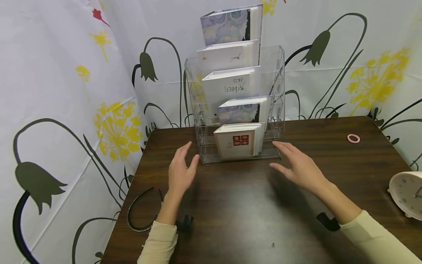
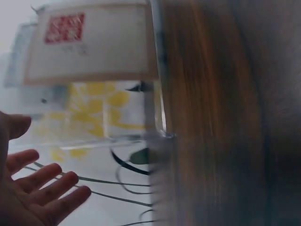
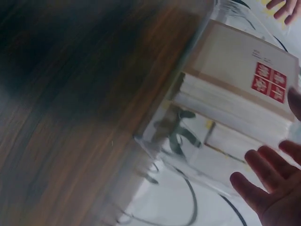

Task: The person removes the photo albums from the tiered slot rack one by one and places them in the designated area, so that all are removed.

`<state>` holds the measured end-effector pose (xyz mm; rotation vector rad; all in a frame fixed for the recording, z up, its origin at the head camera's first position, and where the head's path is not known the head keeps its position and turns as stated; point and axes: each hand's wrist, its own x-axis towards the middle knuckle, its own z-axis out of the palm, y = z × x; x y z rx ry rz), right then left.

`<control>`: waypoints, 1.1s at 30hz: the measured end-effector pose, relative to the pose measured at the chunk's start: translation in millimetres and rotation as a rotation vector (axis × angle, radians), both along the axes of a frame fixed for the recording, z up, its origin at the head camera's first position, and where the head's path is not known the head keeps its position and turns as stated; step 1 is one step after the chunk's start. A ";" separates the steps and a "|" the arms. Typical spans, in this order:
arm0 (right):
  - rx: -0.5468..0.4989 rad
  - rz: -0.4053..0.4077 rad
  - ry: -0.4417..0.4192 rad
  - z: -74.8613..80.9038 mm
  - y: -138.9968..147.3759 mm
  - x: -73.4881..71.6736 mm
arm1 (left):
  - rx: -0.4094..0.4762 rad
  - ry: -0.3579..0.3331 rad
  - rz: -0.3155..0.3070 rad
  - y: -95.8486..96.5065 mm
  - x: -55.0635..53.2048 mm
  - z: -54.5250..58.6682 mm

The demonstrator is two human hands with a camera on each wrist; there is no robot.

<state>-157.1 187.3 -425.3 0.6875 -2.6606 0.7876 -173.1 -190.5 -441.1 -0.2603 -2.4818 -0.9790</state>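
A clear acrylic tiered rack (image 1: 279, 84) stands at the back of the table, holding several books in steps. On its lowest tier leans a beige book (image 1: 226, 146) with a red square of characters; above it are a blue painted-cover book (image 1: 238, 113), a white book (image 1: 217, 90), another white book (image 1: 215, 62) and a larger painted-cover book (image 1: 225, 29). To the rack's left, my left hand (image 1: 181, 170) is raised with fingers extended, holding nothing. My right hand (image 1: 301, 168) mirrors it at the right, palm facing inward, also holding nothing. Both wrist views show spread fingers beside the rack.
Dark wooden table (image 1: 244, 205) underneath. A pink ring (image 1: 353, 138) lies at the back right, and a round clock (image 1: 407, 194) sits at the right edge. Beside my left forearm curls a dark cord (image 1: 138, 229). A flower-patterned curtain (image 1: 108, 55) hangs behind.
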 end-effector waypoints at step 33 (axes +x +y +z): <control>-0.412 -0.105 -0.276 -35.4 -42.3 -92.1 | 0.177 -0.067 0.226 28.9 -104.7 -0.3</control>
